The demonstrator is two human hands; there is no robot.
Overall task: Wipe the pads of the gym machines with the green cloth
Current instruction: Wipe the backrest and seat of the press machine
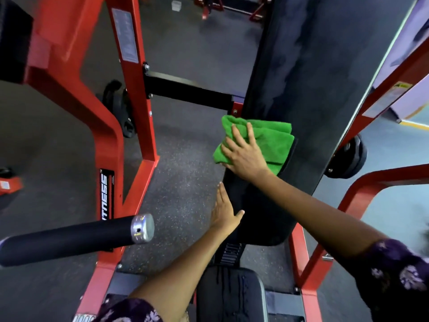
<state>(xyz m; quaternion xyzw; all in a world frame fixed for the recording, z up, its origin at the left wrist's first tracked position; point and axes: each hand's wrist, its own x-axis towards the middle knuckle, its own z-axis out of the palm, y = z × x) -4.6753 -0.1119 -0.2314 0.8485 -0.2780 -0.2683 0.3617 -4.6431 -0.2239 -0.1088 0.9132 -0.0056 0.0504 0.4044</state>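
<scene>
The right hand (243, 154) lies flat with fingers spread and straight, pressing the folded green cloth (260, 140) against the long black back pad (313, 77); it does not curl around the cloth. The cloth sits at the pad's lower left edge. At 7 o'clock from it, the left hand (224, 211) is open too, fingers straight, thumb out, touching the left edge of the lower black pad (260, 219). At 9 o'clock, the red frame (130, 89) carries a black label (106, 197) where "FITNESS" is partly readable. A black handle (69, 238) with silver cap is at 8 o'clock.
</scene>
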